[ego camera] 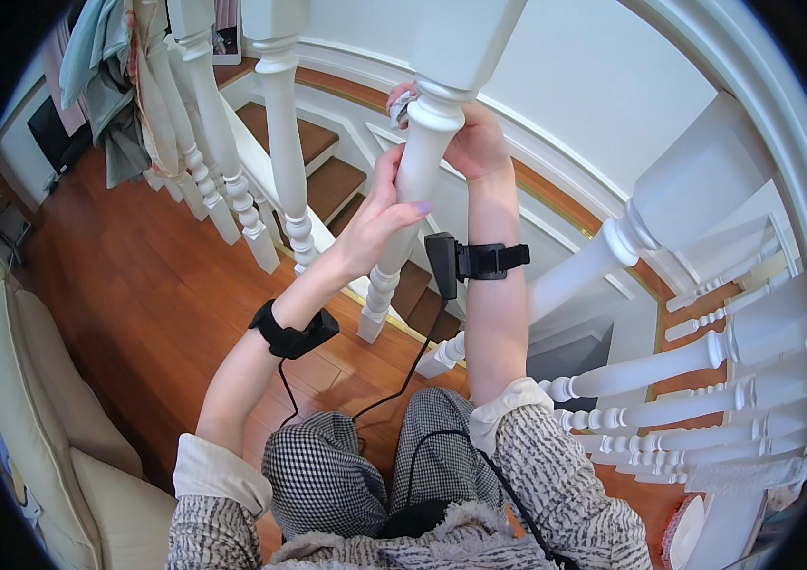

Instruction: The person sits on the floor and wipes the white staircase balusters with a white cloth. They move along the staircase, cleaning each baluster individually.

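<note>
A white turned baluster [423, 164] of a stair railing stands in front of me. My left hand [379, 221] grips its shaft from the left, the thumb lying across the front and the fingers running up the side. My right hand [478, 139] reaches around behind the same baluster, just below its square top block. Its fingertips come out on the far left side, pressing a crumpled white cloth or tissue [401, 110] to the baluster's neck. Part of the right hand and of the cloth is hidden by the baluster. Both wrists wear black strapped devices with cables.
More balusters [282, 135] run along both sides under a curved white handrail [760, 92]. Clothes [115, 92] hang over the railing at upper left. Brown stairs [336, 182] descend beyond it. A cream sofa [40, 399] borders the wooden floor [140, 271] at left. Cables [410, 377] cross near my knees.
</note>
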The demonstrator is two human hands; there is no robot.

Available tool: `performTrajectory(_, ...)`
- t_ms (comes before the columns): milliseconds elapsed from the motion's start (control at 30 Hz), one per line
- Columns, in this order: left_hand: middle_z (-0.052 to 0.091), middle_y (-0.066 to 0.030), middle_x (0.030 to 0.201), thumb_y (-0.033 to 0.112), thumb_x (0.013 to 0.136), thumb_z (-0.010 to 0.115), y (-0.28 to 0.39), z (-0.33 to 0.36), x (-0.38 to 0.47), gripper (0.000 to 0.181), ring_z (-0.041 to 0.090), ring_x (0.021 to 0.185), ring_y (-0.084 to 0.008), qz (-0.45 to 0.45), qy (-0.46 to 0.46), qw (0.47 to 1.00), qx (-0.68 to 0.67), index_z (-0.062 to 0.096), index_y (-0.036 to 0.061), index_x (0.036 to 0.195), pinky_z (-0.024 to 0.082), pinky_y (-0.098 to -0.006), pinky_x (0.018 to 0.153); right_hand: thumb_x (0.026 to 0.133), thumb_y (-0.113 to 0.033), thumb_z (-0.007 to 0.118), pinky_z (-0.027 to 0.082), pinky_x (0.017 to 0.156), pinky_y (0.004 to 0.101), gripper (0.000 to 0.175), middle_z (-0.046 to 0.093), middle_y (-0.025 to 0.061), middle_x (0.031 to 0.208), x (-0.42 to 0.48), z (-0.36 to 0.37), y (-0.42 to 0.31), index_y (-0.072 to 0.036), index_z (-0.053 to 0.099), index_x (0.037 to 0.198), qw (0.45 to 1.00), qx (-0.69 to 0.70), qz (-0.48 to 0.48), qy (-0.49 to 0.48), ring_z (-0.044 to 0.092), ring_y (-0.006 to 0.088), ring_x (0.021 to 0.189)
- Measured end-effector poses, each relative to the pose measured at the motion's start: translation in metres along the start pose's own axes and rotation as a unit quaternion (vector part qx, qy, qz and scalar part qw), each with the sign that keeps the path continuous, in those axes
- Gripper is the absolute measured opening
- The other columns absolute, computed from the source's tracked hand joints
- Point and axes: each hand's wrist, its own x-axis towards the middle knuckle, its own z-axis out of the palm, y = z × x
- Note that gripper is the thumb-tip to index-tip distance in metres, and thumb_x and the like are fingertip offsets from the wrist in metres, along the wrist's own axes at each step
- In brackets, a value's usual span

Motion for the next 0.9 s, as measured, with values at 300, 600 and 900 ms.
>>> performTrajectory(300,0.026,-0.0168,0.131,0.034,0.080,0.050,-0.001,0.002,-0.002,0.078,0.027,0.124,-0.0240,-0.005,0.000,1.000,0.002,0.010,-0.0008,0.137,0.021,-0.0360,0.103,0.091,-0.007,0.039,0.042,0.091,0.0330,0.032,0.059,0.0093,0.110,-0.015,0.020,-0.007,0.000,0.051,0.121,0.988,-0.071,-0.003,0.134,0.055,0.0178,0.102)
performTrajectory(600,0.024,-0.0163,0.133,0.033,0.076,0.048,-0.010,0.002,0.000,0.079,0.025,0.125,-0.0240,0.000,0.009,1.000,0.014,0.010,0.0002,0.138,0.019,-0.0361,0.105,0.094,-0.008,0.038,0.041,0.080,0.0248,0.027,0.058,0.0022,0.104,-0.030,0.037,-0.014,-0.005,0.053,0.117,0.955,-0.221,-0.053,0.190,0.052,0.0108,0.093)
performTrajectory(900,0.023,-0.0170,0.133,0.032,0.072,0.047,-0.008,0.002,0.000,0.082,0.022,0.126,-0.0246,0.003,-0.001,1.000,0.014,0.008,0.0006,0.137,0.017,-0.0376,0.106,0.092,-0.005,0.038,0.044,0.080,0.0351,0.025,0.058,0.0117,0.099,-0.046,0.064,-0.011,-0.001,0.053,0.112,0.822,-0.471,-0.149,0.282,0.055,0.0227,0.090)
